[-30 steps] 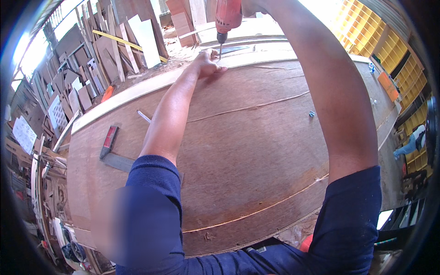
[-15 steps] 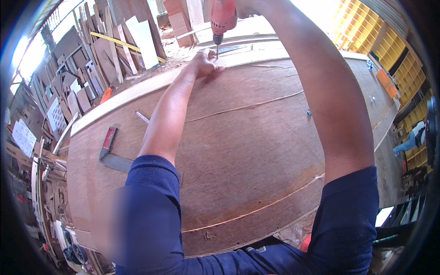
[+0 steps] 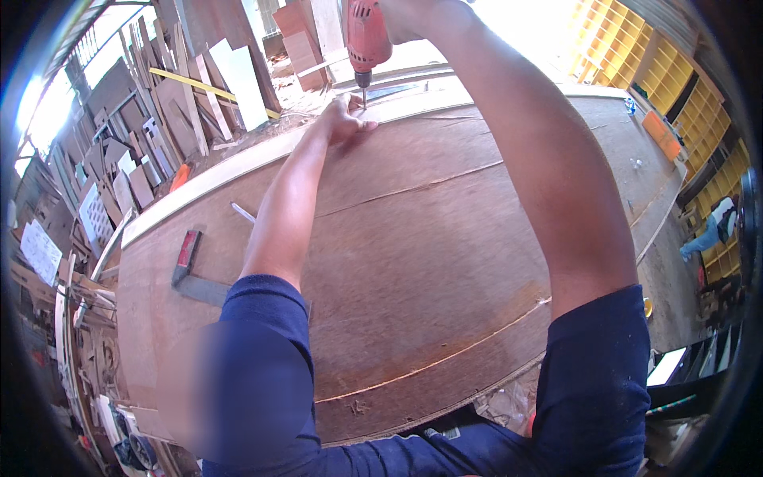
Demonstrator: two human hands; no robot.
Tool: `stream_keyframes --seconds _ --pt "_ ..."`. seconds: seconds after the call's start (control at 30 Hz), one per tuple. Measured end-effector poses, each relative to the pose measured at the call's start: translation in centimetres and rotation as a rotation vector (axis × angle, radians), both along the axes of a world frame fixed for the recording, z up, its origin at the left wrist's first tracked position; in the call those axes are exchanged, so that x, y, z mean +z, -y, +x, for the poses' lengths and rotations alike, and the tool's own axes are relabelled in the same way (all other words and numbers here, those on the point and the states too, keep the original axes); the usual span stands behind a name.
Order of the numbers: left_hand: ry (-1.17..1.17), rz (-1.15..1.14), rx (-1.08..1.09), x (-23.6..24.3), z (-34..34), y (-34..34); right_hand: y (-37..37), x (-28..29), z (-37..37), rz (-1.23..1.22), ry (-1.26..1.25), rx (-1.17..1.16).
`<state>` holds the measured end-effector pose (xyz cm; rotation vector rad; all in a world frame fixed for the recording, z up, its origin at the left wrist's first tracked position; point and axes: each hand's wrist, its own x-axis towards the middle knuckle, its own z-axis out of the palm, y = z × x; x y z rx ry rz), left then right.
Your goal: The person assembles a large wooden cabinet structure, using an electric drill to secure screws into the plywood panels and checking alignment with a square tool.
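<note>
My right hand (image 3: 409,20) is wrapped round the grip of a red power drill (image 3: 369,40), partly cut off by the top edge. The drill points down, its thin bit (image 3: 365,98) meeting a pale wooden strip (image 3: 214,179) along the far edge of a large brown wooden panel (image 3: 413,262). Close beside the bit, my left hand (image 3: 343,121) grips the strip, with the thumb on the near side and bent fingers toward the far side. Nearer me on the panel lie a try square (image 3: 187,253) with a red-marked handle and a white pen-like stick (image 3: 242,211), both partly behind my left arm.
Leaning boards and offcuts (image 3: 159,103) crowd the far left. An orange block (image 3: 661,135) lies at the panel's right end. Beyond it stand yellow shelves (image 3: 616,40), with another person (image 3: 707,238) at the far right.
The view has shifted slightly. The drill and my left hand appear a little lower and farther left in it. Both hands keep their grip, and slightly less of the bit shows.
</note>
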<state>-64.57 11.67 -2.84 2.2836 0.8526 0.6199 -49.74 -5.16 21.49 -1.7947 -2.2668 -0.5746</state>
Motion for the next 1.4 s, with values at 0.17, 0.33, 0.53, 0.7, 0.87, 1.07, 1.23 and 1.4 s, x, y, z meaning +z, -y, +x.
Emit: stream_keyframes --seconds 0.17,0.33,0.53,0.7,0.87,1.07,1.23,1.4 --pt "0.02 0.004 0.008 -0.5 -0.1 0.3 5.5 -0.5 4.0 -0.164 -0.408 0.293" --pt "-0.051 0.13 -0.013 -0.4 -0.2 0.8 19.6 -2.3 6.7 0.426 -0.425 0.074" --pt "-0.409 0.374 0.099 1.6 0.8 4.3 38.1 -5.1 6.7 0.655 -0.568 -0.618" --pt "-0.514 0.817 -0.228 3.3 6.3 11.6 48.4 -12.6 8.0 0.855 -0.763 -0.742" --pt "-0.16 0.481 -0.654 3.3 12.0 22.7 55.5 -21.3 6.8 1.046 -1.19 -0.807" --pt "-0.11 0.607 -0.842 4.6 13.5 27.3 61.8 -27.9 3.9 1.249 -1.286 -0.855" --pt "-0.14 0.708 -0.778 4.0 13.7 28.0 65.3 -29.5 1.4 1.346 -1.265 -0.878" --pt "-0.182 0.737 -0.649 3.4 13.4 28.6 66.5 -28.3 -1.3 1.371 -1.281 -0.856"
